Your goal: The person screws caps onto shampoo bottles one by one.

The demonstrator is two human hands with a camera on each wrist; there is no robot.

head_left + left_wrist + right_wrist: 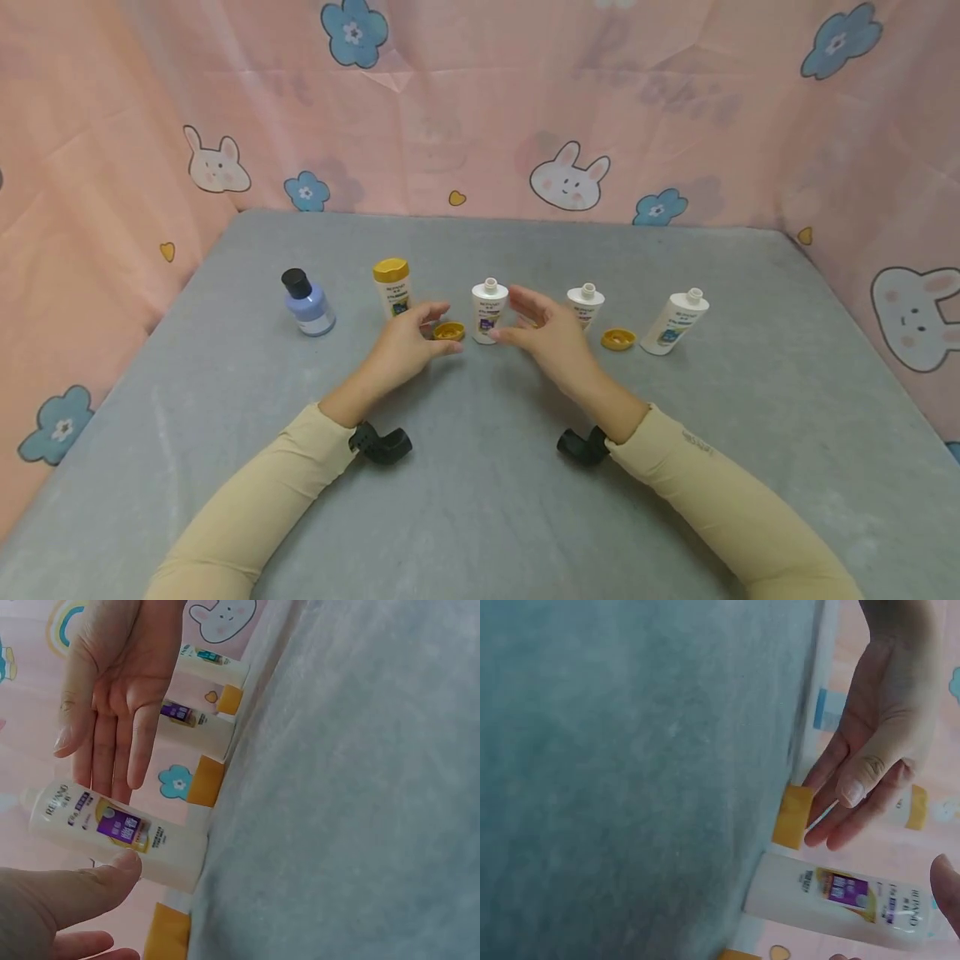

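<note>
A white bottle with a purple label (489, 312) stands upright, uncapped, between my two hands. My left hand (401, 346) has its fingers relaxed and apart, right beside an upturned yellow cap (448, 332) to the bottle's left. In the right wrist view, its fingertips overlap that cap (792, 817). At the bottle's right side is my right hand (553, 342), fingers extended and thumb apart, gripping nothing. Its thumb overlaps the bottle's lower side in the head view. Another yellow cap (205, 781), mostly hidden behind the right hand in the head view, shows in the left wrist view.
A yellow-capped white bottle (392, 286) and a purple bottle with black cap (307, 305) stand to the left. Two uncapped white bottles, one partly hidden (586, 305) and one farther right (673, 322), flank a yellow cap (618, 339). A grey cloth (480, 517) covers the table.
</note>
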